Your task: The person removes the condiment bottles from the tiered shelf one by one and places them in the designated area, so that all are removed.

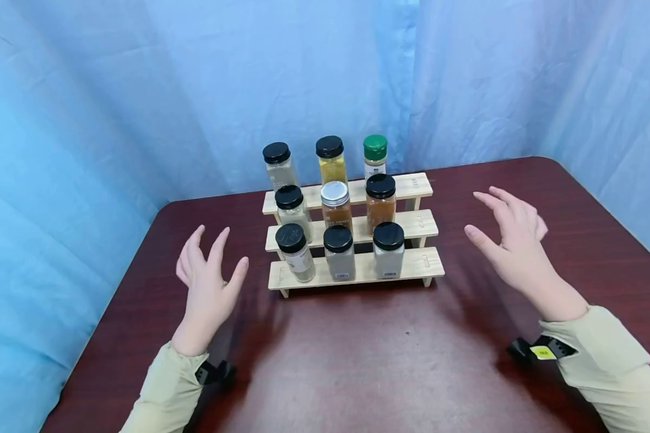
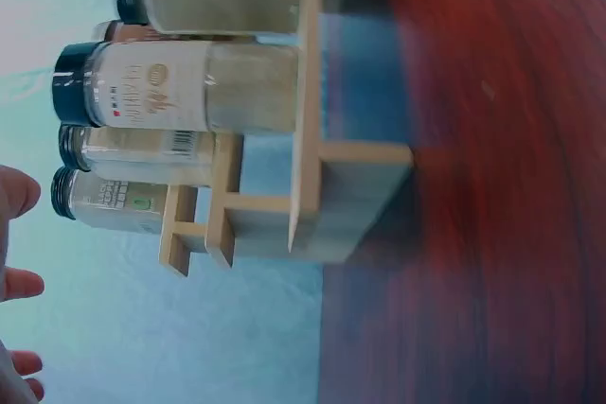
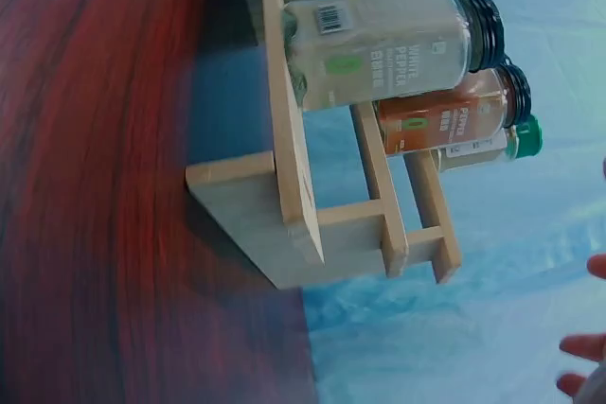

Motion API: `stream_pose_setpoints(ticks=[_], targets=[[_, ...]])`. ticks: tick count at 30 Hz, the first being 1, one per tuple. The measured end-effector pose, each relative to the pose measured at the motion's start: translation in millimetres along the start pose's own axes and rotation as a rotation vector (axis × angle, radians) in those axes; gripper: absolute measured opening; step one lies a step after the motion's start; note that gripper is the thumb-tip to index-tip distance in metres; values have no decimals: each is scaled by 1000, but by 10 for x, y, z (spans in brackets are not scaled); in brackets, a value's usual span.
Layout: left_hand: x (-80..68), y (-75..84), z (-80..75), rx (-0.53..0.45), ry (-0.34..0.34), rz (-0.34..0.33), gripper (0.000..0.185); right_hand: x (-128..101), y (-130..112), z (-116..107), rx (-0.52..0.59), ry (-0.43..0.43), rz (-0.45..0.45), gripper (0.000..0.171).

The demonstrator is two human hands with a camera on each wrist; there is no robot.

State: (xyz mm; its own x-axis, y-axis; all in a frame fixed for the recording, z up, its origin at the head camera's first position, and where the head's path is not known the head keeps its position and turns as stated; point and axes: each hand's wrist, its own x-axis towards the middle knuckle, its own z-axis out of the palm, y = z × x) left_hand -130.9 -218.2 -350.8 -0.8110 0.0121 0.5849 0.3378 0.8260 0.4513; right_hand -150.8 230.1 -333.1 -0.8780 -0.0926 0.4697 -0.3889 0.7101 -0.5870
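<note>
A three-tier wooden spice rack (image 1: 355,268) stands mid-table with three jars on each step. Its front step bears a labelled round jar (image 1: 300,258) and two pale jars, one of them the white pepper jar (image 3: 393,49). On the middle step, a silver-lidded jar (image 1: 336,207) sits between black-lidded ones. The top step includes a yellow spice jar (image 1: 331,162) and a green-capped jar (image 1: 375,156). My left hand (image 1: 208,288) hovers left of the rack, fingers spread, touching nothing. To the rack's right, my right hand (image 1: 514,246) is raised with fingers apart, holding nothing.
The dark red-brown table (image 1: 368,361) has rounded far corners. Blue curtains (image 1: 281,72) hang close behind it and along both sides. A dark wrist strap with a camera (image 1: 541,349) is on the right sleeve, and another (image 1: 213,373) is on the left.
</note>
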Motion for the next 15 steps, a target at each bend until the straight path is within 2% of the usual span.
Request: stream_pose_setpoints(ticks=[2, 4, 7, 10, 12, 15], targets=[[51, 11, 23, -113, -2, -67, 50, 18, 9, 28, 90, 1, 7, 50], [109, 24, 38, -231, -24, -170, 46, 26, 8, 65, 148, -1, 23, 48], [197, 30, 67, -393, -71, -348, 44, 33, -7, 133, 202, 3, 35, 45], [277, 32, 116, -552, -105, -494, 44, 39, -40, 196, 226, 5, 28, 43], [324, 36, 161, -636, -106, -567, 43, 46, -61, 230, 243, -3, 13, 42], [390, 31, 247, -735, -96, -641, 41, 59, -107, 277, 269, -17, -13, 41]])
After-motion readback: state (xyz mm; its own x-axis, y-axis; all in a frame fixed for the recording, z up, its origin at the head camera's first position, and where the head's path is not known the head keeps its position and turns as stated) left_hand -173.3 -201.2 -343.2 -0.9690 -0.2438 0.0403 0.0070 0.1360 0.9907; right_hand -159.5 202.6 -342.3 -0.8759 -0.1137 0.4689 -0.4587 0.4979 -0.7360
